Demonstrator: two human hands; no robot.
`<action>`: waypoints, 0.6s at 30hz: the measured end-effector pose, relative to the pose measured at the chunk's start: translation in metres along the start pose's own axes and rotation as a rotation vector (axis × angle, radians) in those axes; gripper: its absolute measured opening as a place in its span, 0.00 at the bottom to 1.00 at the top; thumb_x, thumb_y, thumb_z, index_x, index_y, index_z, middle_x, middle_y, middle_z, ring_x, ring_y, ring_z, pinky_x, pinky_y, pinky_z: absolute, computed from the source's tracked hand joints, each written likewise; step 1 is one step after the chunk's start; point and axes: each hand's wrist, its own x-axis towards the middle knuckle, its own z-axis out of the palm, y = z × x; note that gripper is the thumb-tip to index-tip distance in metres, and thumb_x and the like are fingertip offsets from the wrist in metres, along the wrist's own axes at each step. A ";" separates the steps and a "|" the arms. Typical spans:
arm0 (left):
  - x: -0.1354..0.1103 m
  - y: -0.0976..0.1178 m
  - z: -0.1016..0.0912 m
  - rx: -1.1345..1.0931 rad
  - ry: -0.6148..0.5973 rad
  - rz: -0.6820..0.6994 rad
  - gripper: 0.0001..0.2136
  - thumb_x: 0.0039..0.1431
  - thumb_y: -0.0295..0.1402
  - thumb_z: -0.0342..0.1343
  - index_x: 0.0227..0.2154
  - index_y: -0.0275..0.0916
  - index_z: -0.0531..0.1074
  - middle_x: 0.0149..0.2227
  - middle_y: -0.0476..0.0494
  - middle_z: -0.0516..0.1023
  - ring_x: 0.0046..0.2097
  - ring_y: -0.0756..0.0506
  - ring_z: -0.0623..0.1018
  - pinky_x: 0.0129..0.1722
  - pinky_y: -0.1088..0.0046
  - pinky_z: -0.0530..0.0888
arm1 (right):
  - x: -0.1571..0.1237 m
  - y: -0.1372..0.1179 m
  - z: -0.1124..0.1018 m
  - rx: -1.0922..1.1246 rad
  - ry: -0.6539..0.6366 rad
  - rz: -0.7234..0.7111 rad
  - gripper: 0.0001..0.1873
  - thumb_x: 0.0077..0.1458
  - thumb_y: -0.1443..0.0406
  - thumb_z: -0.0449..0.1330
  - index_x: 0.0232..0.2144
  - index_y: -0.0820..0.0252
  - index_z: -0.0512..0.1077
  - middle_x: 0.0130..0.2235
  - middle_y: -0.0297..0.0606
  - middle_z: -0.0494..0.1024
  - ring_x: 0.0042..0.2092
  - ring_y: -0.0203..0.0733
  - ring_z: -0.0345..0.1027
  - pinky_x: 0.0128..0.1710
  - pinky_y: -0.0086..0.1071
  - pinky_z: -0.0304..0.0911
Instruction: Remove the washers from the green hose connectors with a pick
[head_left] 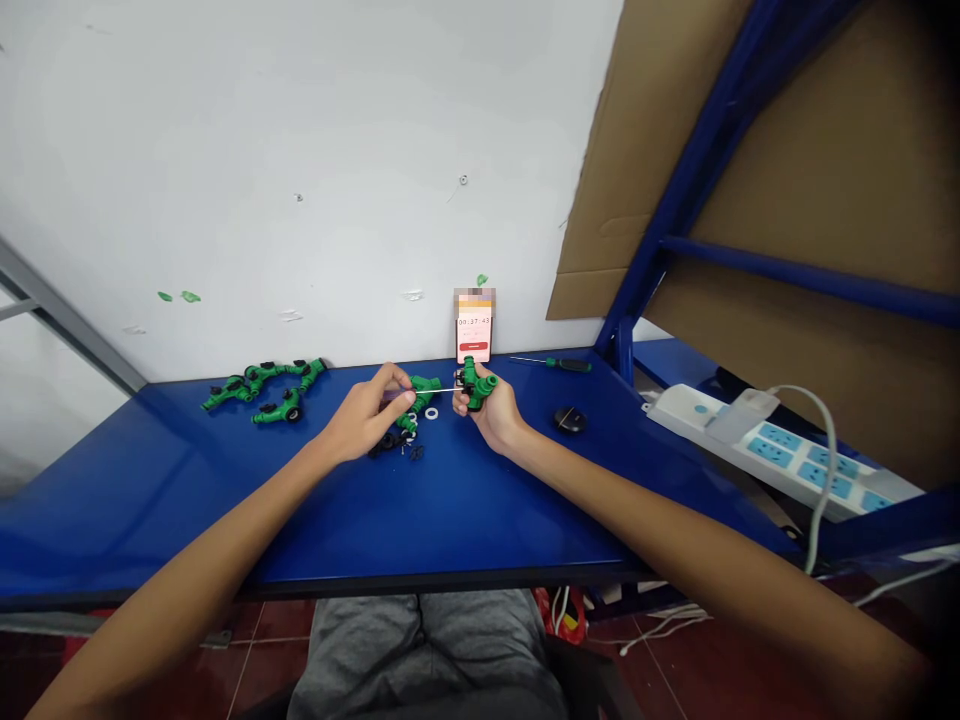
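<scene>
My left hand [373, 410] is closed around the handle of a screwdriver [436, 391], whose thin shaft points right. The shaft's tip meets the black part of a green plastic hose valve [484, 386], held up above the table in my right hand [499, 415]. My fingers wrap the valve from behind and below. Behind and under my left hand lie more green fittings [427, 384], partly hidden. Near them are a white ring washer [431, 413], black rings and caps [386, 443], and small black pieces [416, 453].
Several green valve assemblies [279, 409] lie at the left back of the blue table [450, 520]. A phone [474, 340] showing a timer leans on the wall. At the right are a green-handled screwdriver [568, 365], a round black object [570, 420] and a white power strip [765, 445].
</scene>
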 end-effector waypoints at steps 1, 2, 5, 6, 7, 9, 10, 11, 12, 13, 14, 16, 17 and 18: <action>0.000 0.001 -0.001 -0.034 -0.003 0.009 0.13 0.74 0.46 0.50 0.46 0.41 0.64 0.29 0.55 0.69 0.28 0.49 0.67 0.32 0.73 0.61 | 0.000 0.000 0.000 -0.003 0.002 0.003 0.27 0.69 0.44 0.55 0.27 0.55 0.63 0.20 0.30 0.62 0.22 0.37 0.55 0.23 0.33 0.53; -0.001 0.001 -0.001 -0.061 -0.004 0.015 0.12 0.74 0.45 0.51 0.47 0.42 0.63 0.29 0.55 0.69 0.28 0.49 0.67 0.32 0.73 0.62 | 0.000 0.000 0.000 -0.004 0.004 0.006 0.27 0.69 0.44 0.55 0.27 0.55 0.64 0.20 0.30 0.62 0.22 0.37 0.55 0.23 0.32 0.53; 0.000 0.000 -0.002 -0.059 0.006 0.007 0.12 0.75 0.46 0.49 0.42 0.42 0.63 0.28 0.55 0.66 0.27 0.50 0.66 0.32 0.73 0.61 | 0.000 -0.001 -0.001 -0.009 -0.004 0.016 0.26 0.70 0.44 0.55 0.27 0.55 0.64 0.20 0.30 0.62 0.22 0.37 0.55 0.23 0.32 0.54; 0.001 -0.001 -0.002 -0.031 0.011 -0.001 0.14 0.75 0.47 0.48 0.40 0.41 0.63 0.27 0.55 0.66 0.27 0.50 0.65 0.32 0.72 0.61 | 0.000 -0.001 -0.001 -0.011 -0.012 0.019 0.26 0.70 0.44 0.55 0.27 0.55 0.65 0.20 0.30 0.62 0.22 0.37 0.55 0.23 0.32 0.54; 0.001 -0.002 -0.002 0.001 0.020 -0.008 0.16 0.76 0.47 0.47 0.37 0.41 0.64 0.26 0.55 0.65 0.27 0.50 0.64 0.31 0.72 0.60 | 0.000 -0.001 -0.002 -0.012 -0.021 0.022 0.26 0.70 0.44 0.55 0.27 0.55 0.65 0.20 0.31 0.63 0.22 0.38 0.56 0.24 0.32 0.54; 0.002 -0.003 -0.001 0.059 0.034 -0.018 0.20 0.77 0.48 0.45 0.32 0.40 0.64 0.25 0.54 0.66 0.27 0.50 0.65 0.32 0.72 0.60 | 0.000 -0.002 -0.002 -0.013 -0.040 0.023 0.26 0.70 0.45 0.56 0.27 0.55 0.66 0.19 0.31 0.63 0.22 0.38 0.55 0.24 0.33 0.55; 0.001 -0.004 -0.001 0.075 0.037 -0.017 0.21 0.77 0.49 0.44 0.31 0.40 0.64 0.25 0.53 0.67 0.27 0.50 0.65 0.32 0.72 0.60 | 0.000 -0.002 -0.002 -0.010 -0.050 0.021 0.25 0.69 0.45 0.56 0.27 0.56 0.66 0.19 0.31 0.63 0.22 0.38 0.55 0.25 0.33 0.55; 0.001 -0.004 0.000 0.080 0.032 -0.013 0.21 0.77 0.49 0.44 0.31 0.40 0.64 0.25 0.53 0.68 0.27 0.50 0.66 0.32 0.72 0.60 | 0.000 -0.002 -0.002 -0.006 -0.061 0.019 0.25 0.69 0.46 0.56 0.27 0.56 0.66 0.19 0.31 0.63 0.22 0.38 0.55 0.25 0.33 0.55; 0.000 -0.003 0.000 0.073 0.024 -0.006 0.20 0.77 0.48 0.45 0.33 0.40 0.65 0.25 0.54 0.68 0.27 0.50 0.66 0.32 0.72 0.60 | 0.000 -0.002 -0.003 -0.002 -0.072 0.020 0.25 0.69 0.47 0.57 0.27 0.56 0.66 0.20 0.31 0.63 0.23 0.38 0.55 0.25 0.33 0.55; -0.001 -0.003 0.000 0.056 0.015 0.004 0.17 0.76 0.48 0.47 0.37 0.40 0.66 0.26 0.54 0.68 0.26 0.50 0.66 0.31 0.72 0.60 | 0.000 -0.002 -0.003 0.002 -0.080 0.022 0.25 0.69 0.47 0.57 0.27 0.56 0.67 0.19 0.32 0.63 0.23 0.38 0.55 0.25 0.33 0.54; -0.002 -0.002 0.000 0.032 0.010 0.017 0.14 0.75 0.48 0.50 0.42 0.41 0.66 0.26 0.55 0.68 0.26 0.50 0.66 0.30 0.73 0.60 | 0.000 -0.002 -0.003 0.006 -0.086 0.026 0.25 0.70 0.48 0.56 0.26 0.57 0.67 0.19 0.32 0.63 0.23 0.38 0.55 0.26 0.33 0.54; -0.003 -0.001 0.000 -0.015 0.009 0.050 0.13 0.73 0.46 0.54 0.48 0.42 0.63 0.28 0.55 0.70 0.26 0.50 0.67 0.29 0.74 0.61 | 0.000 -0.003 -0.003 0.013 -0.095 0.037 0.25 0.70 0.48 0.55 0.27 0.57 0.68 0.19 0.32 0.62 0.23 0.38 0.55 0.26 0.33 0.54; -0.004 0.000 -0.001 -0.026 0.010 0.068 0.13 0.73 0.45 0.54 0.49 0.43 0.61 0.30 0.55 0.71 0.26 0.50 0.68 0.29 0.74 0.62 | 0.000 -0.003 -0.004 0.015 -0.098 0.042 0.25 0.71 0.49 0.55 0.27 0.57 0.69 0.19 0.32 0.62 0.22 0.38 0.55 0.26 0.33 0.54; -0.004 0.000 -0.001 -0.023 0.013 0.082 0.12 0.73 0.44 0.54 0.48 0.43 0.61 0.31 0.54 0.72 0.27 0.50 0.69 0.30 0.74 0.63 | 0.000 -0.003 -0.004 0.017 -0.103 0.044 0.25 0.71 0.49 0.54 0.27 0.57 0.69 0.19 0.32 0.62 0.22 0.38 0.55 0.26 0.33 0.54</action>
